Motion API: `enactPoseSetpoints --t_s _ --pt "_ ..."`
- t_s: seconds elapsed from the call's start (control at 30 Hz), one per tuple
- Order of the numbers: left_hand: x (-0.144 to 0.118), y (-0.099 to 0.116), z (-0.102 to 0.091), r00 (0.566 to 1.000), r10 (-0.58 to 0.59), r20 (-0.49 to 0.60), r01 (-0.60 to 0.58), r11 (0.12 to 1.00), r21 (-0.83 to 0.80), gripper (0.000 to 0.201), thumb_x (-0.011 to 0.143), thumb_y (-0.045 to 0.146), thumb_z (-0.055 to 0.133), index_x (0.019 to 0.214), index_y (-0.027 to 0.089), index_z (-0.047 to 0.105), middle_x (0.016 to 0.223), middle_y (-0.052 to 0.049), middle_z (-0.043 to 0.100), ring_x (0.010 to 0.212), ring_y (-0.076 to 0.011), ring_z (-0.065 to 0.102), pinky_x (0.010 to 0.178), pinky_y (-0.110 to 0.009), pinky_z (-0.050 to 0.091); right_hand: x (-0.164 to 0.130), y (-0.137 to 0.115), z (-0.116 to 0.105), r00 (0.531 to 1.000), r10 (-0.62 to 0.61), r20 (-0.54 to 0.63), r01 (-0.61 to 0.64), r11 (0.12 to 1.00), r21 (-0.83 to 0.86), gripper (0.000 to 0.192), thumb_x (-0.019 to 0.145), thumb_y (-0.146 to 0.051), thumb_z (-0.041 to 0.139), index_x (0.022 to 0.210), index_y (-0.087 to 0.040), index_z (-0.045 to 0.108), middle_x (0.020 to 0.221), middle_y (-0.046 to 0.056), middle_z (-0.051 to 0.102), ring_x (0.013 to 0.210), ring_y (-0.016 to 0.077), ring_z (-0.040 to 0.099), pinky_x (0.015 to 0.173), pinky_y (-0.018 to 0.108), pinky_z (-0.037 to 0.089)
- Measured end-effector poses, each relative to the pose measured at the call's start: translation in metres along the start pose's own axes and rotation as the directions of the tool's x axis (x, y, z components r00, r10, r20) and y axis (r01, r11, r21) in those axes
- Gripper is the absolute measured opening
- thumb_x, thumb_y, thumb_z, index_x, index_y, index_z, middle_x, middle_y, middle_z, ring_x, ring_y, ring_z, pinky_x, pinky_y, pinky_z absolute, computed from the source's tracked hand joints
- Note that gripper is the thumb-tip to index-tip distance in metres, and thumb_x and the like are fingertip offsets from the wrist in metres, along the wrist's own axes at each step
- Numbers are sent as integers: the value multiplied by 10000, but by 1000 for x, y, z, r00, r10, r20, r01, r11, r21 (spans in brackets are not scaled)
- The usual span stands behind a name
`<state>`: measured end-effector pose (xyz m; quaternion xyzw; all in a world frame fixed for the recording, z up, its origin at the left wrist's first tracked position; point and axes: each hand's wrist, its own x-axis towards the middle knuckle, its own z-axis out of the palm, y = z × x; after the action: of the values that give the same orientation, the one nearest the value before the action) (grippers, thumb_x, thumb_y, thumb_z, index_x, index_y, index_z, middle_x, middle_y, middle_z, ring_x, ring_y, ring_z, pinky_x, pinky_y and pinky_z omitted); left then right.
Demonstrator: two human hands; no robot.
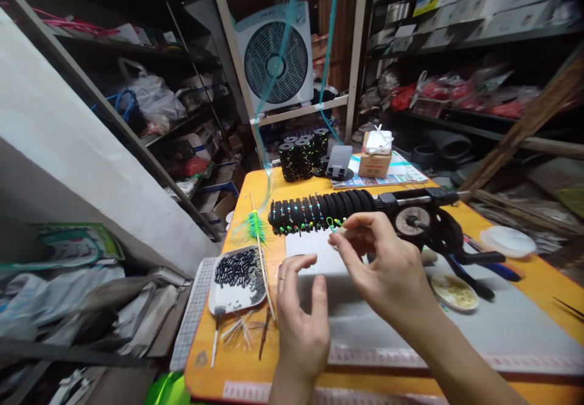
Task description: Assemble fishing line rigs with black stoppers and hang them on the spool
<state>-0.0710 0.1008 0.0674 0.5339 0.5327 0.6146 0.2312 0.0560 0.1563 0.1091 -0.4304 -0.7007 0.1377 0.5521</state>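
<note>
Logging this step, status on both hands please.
Right hand pinching green line at the black spool row. Left hand open, hovering over the mat. Nothing between.

Brightly lit from above over the orange table point(542, 277), colours saturated. Dim and murky toward the upper shelves point(460, 34) and the lower left corner. Soft, faint shadows under the hands. Strong wide-angle bending at the edges, slanted uprights. Slight blur in the far corners; centre sharp.
</note>
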Motion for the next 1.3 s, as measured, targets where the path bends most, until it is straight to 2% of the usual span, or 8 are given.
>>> enactPoseSetpoints --t_s 0.23,0.4,0.6,0.77,0.9,0.97,1.13,1.3 --pt "2 -9 1 985 -173 -10 164 950 -265 370 973 477 593 1228 209 595 1258 -117 635 1198 -249 594 1051 -383 436 -6 7 1 994 -91 54 99 980 -172 114 972 -230 602 1002 -213 494 795 -6 682 624 137 703 562 231 519" --pt "17 -12 21 921 -353 165 380 719 -582 464 899 538 687 1181 176 621 1230 -121 692 1158 -247 639 1037 -382 460 -28 14 -21 972 -142 187 179 964 -197 81 997 -225 576 1063 -211 530 763 -10 728 628 139 728 571 217 534" --pt "35 3 62 910 -321 263 409 586 -699 559 748 578 822 1063 150 648 1097 -102 725 1087 -240 672 1026 -369 467 -6 21 -70 949 -316 2 294 881 -371 197 968 -119 553 1138 -204 607 978 87 744 846 222 714 796 350 560" --pt "38 21 78 868 -313 385 496 534 -685 563 685 600 856 905 132 634 870 -29 692 579 -77 608 699 -265 535 37 29 -78 831 -502 240 556 757 -342 450 936 -5 421 1331 -138 590 1299 157 679 1192 308 599 1029 519 501" --pt "23 28 75 814 -330 479 580 501 -642 562 737 653 789 877 138 614 510 125 365 379 -7 193 381 -151 214 50 32 -73 757 -524 391 645 694 -319 465 901 6 416 1336 4 579 1331 212 651 1223 323 571 1048 530 506" --pt "6 26 76 823 -337 458 568 508 -647 552 767 686 741 826 162 578 480 145 233 389 -20 131 377 -151 147 53 34 -74 753 -502 426 642 702 -308 501 869 -7 446 1353 14 572 1344 217 637 1236 329 558 1055 535 505" --pt "-43 14 87 806 -367 464 588 583 -561 581 835 760 594 736 197 488 483 118 257 408 -43 158 397 -184 166 58 43 -78 742 -460 488 625 738 -255 558 890 -64 497 1448 -44 502 1418 192 584 1328 308 507 1121 511 466" --pt "-73 11 93 827 -378 416 516 803 -297 648 887 785 454 731 175 606 519 57 328 478 -91 266 474 -237 233 58 47 -66 747 -463 478 630 722 -286 544 861 -18 514 1406 -10 507 1372 239 594 1286 339 544 1098 522 478"
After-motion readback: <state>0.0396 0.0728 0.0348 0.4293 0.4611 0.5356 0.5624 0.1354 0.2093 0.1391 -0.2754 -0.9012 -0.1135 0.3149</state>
